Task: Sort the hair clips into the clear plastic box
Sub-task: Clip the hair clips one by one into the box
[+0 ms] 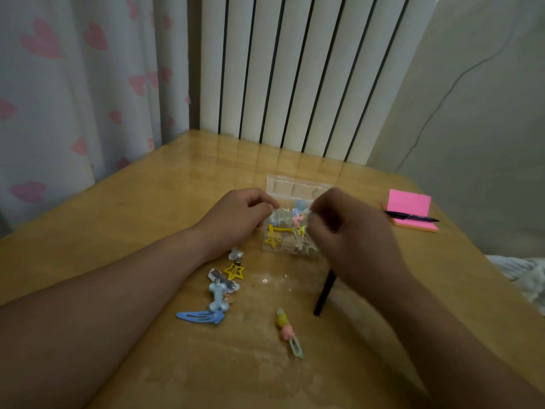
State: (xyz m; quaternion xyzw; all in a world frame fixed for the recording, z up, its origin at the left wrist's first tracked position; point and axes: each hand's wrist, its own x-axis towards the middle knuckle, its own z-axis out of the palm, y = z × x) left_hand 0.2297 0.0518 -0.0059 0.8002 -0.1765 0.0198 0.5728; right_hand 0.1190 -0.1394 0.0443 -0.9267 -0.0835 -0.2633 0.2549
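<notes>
The clear plastic box [290, 249] stands open at the table's middle, lid [295, 185] raised behind it, with several coloured clips inside. My left hand [239, 215] rests curled against the box's left wall. My right hand [351, 231], blurred, hovers over the box's right side with fingers pinched; what it pinches is hidden. Loose on the table lie a yellow star clip [235, 271], a pale blue bone clip [218, 295], a blue snap clip [200, 316] and a green-pink clip [287, 330].
A black stick-like object [324, 293] lies under my right wrist. Pink sticky notes [410, 212] with a black pen [413, 216] sit at the right. A radiator stands behind the table [147, 216], a curtain at the left, bedding at the right edge.
</notes>
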